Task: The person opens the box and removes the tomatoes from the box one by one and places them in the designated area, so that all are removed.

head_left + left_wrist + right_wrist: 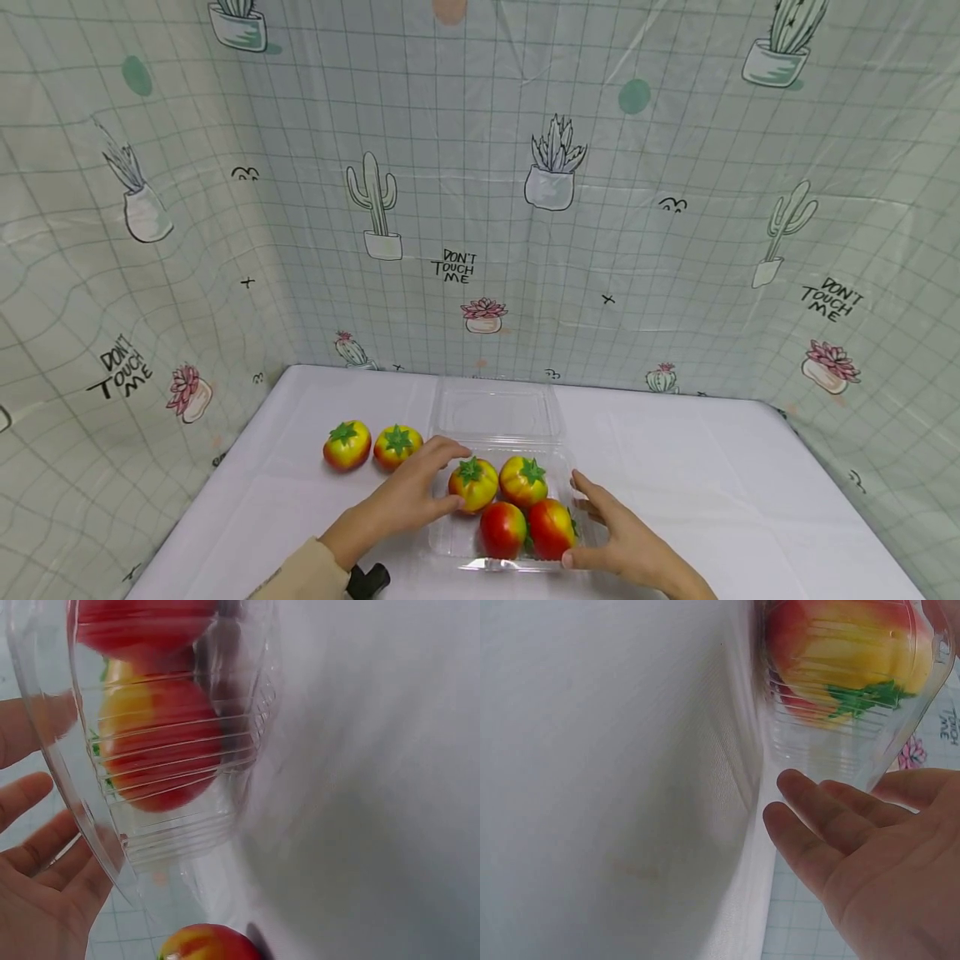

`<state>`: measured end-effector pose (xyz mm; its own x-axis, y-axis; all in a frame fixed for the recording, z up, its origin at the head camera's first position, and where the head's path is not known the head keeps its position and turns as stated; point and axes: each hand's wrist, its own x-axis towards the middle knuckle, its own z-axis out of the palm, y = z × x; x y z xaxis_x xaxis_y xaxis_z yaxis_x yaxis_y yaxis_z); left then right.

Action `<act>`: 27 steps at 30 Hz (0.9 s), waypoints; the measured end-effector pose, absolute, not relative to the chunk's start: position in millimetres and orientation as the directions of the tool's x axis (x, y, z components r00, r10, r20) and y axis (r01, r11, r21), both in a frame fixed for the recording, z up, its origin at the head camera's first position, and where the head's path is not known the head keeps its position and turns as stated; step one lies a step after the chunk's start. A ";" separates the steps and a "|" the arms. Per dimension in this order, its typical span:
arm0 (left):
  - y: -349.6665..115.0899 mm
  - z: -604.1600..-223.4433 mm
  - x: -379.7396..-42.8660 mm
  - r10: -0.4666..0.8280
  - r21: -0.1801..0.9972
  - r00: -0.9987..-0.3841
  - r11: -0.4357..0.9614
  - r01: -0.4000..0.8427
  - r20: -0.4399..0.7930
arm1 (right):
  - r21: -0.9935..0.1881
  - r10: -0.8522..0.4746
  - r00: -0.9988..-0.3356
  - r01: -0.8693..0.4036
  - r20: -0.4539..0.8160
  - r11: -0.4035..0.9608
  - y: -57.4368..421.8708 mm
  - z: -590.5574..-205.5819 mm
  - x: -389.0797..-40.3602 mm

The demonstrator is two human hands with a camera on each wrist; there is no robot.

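Observation:
A clear plastic clamshell box (pixel 457 546) sits on the table with its lid (pixel 498 412) laid back. Inside are two yellow-red tomatoes at the back, a left one (pixel 474 485) and a right one (pixel 523 481), and two redder ones in front, a left one (pixel 502 530) and a right one (pixel 551 529). My left hand (pixel 412 492) is over the box's left rim, thumb and index finger on either side of the back-left tomato. In the left wrist view its fingers (pixel 45 844) are spread. My right hand (pixel 622 537) stands at the right wall, fingers extended, thumb by the front corner.
Two more yellow-red tomatoes, one farther left (pixel 347 445) and one nearer the box (pixel 397 447), lie on the white tablecloth (pixel 697 483). A black object (pixel 367 581) shows below the left sleeve. Cactus-print curtains (pixel 480 208) enclose the table at the back and sides.

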<state>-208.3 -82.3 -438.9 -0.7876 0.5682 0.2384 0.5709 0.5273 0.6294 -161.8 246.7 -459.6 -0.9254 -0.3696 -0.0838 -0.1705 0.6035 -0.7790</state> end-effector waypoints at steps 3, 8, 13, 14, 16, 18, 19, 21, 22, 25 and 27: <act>-81.1 -438.7 -210.6 0.593 0.601 -0.770 0.534 0.595 0.235 | -0.783 -0.368 -0.926 -0.165 -0.086 0.600 246.7 -459.7 -161.5; -78.3 -437.8 -214.6 0.621 0.567 -0.752 0.545 0.618 0.221 | -0.782 -0.371 -0.925 -0.172 -0.081 0.600 247.0 -460.0 -161.3; -74.9 -435.6 -217.2 0.643 0.554 -0.747 0.563 0.613 0.173 | -0.783 -0.371 -0.925 -0.170 -0.083 0.599 246.8 -460.0 -161.9; -74.2 -435.6 -217.9 0.647 0.550 -0.744 0.566 0.614 0.164 | -0.783 -0.370 -0.925 -0.169 -0.084 0.599 246.8 -460.0 -162.0; -73.0 -435.3 -218.8 0.653 0.544 -0.742 0.571 0.615 0.153 | -0.783 -0.370 -0.925 -0.169 -0.083 0.598 246.8 -459.9 -162.2; -72.0 -435.1 -219.7 0.656 0.537 -0.741 0.576 0.616 0.146 | -0.782 -0.369 -0.926 -0.170 -0.082 0.600 246.9 -459.8 -162.2; -71.7 -435.0 -220.0 0.657 0.533 -0.741 0.580 0.616 0.142 | -0.781 -0.369 -0.926 -0.171 -0.081 0.601 246.9 -459.8 -162.1; -70.9 -434.5 -220.3 0.657 0.531 -0.742 0.585 0.613 0.133 | -0.780 -0.370 -0.926 -0.175 -0.077 0.601 246.8 -459.6 -162.0; -70.5 -434.4 -220.5 0.658 0.532 -0.742 0.586 0.611 0.128 | -0.780 -0.370 -0.926 -0.177 -0.076 0.601 246.8 -459.6 -161.9; -69.1 -434.8 -221.8 0.658 0.535 -0.745 0.591 0.604 0.114 | -0.780 -0.372 -0.925 -0.179 -0.073 0.599 246.9 -459.8 -161.7; -68.2 -435.7 -222.9 0.657 0.532 -0.746 0.596 0.601 0.105 | -0.782 -0.371 -0.925 -0.177 -0.075 0.598 246.9 -460.3 -161.5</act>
